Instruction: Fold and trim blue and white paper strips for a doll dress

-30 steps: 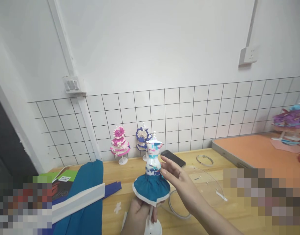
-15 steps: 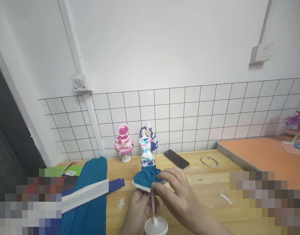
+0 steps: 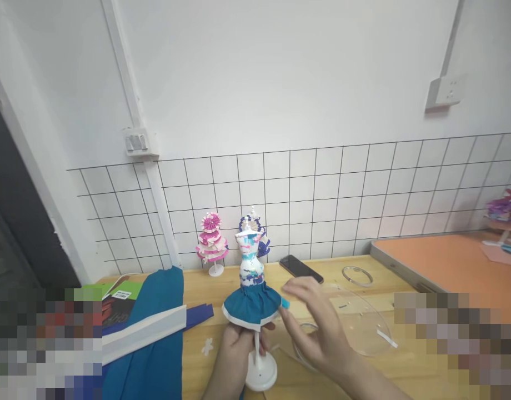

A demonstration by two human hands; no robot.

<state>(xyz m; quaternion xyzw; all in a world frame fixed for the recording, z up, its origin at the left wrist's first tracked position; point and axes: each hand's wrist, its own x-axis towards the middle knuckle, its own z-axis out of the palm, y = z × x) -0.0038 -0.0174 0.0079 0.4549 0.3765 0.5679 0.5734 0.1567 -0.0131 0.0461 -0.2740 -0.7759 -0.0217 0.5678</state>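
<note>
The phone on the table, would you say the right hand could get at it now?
Probably yes: the right hand is spread in front of the phone, nothing appears to lie on that phone, and the mannequin is off to one side.

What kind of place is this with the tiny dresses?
Maybe a craft workshop: a small paint-marked mannequin wears a teal skirt, teal material lies on the wooden table, and a pink-dressed mannequin stands behind.
</note>
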